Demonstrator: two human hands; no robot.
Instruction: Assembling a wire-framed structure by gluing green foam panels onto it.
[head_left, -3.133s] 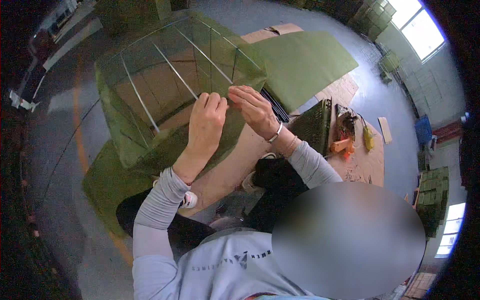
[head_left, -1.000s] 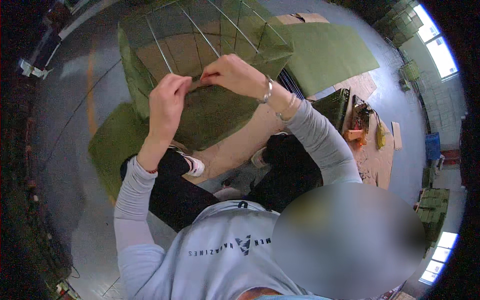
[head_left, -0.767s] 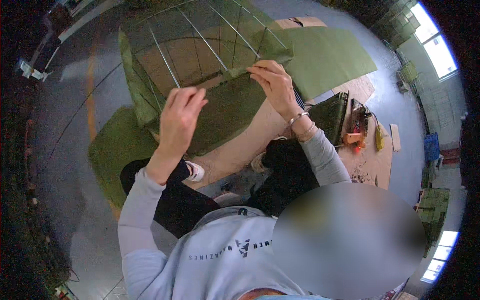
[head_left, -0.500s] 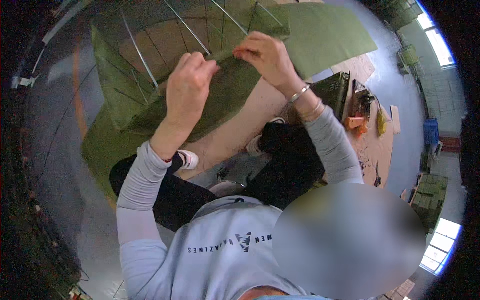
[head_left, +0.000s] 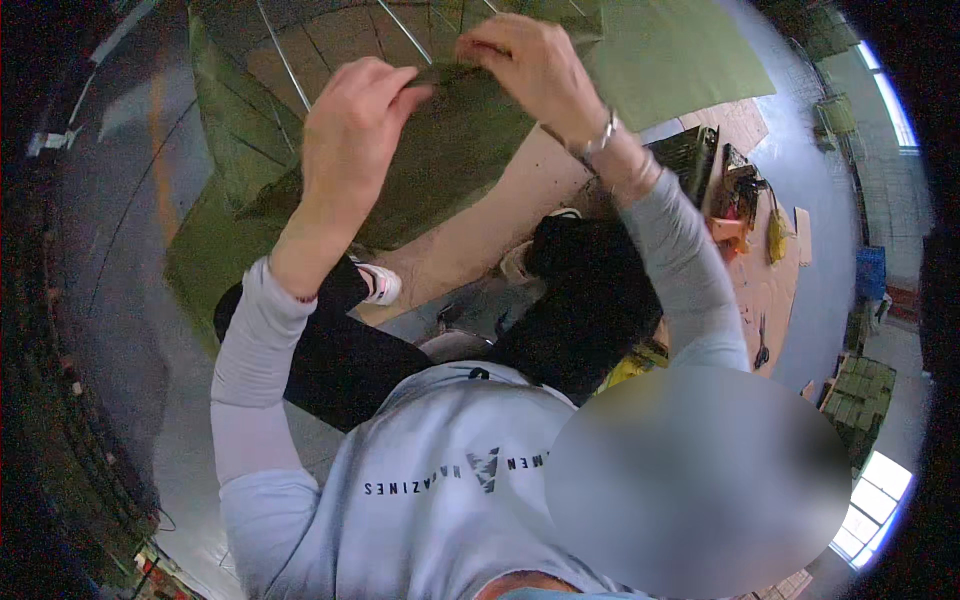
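A green fabric sheet [head_left: 445, 150] hangs in front of me, its upper edge raised between my two hands. My left hand [head_left: 350, 140] pinches that edge between thumb and fingers. Just to its right and slightly farther off, my right hand [head_left: 540, 80], with a bangle on the wrist, grips the same edge with bent fingers; its fingertips are partly blurred. Beyond the edge, thin straight metal rods [head_left: 404, 32] run away from me, with more green cloth on both sides of them. The fabric's far part is cut off by the top of the view.
Brown cardboard [head_left: 440, 260] lies on the floor between my feet. To the right are a black crate-like box [head_left: 695, 165], an orange tool [head_left: 730, 232], a yellow item [head_left: 777, 235] and scissors [head_left: 762, 345]. Farther right stand a blue crate [head_left: 871, 272] and stacked green bundles [head_left: 858, 400].
Both hands have moved up and away from me, the left one also a little leftward. The fabric edge between them is lifted and stretched more plainly.
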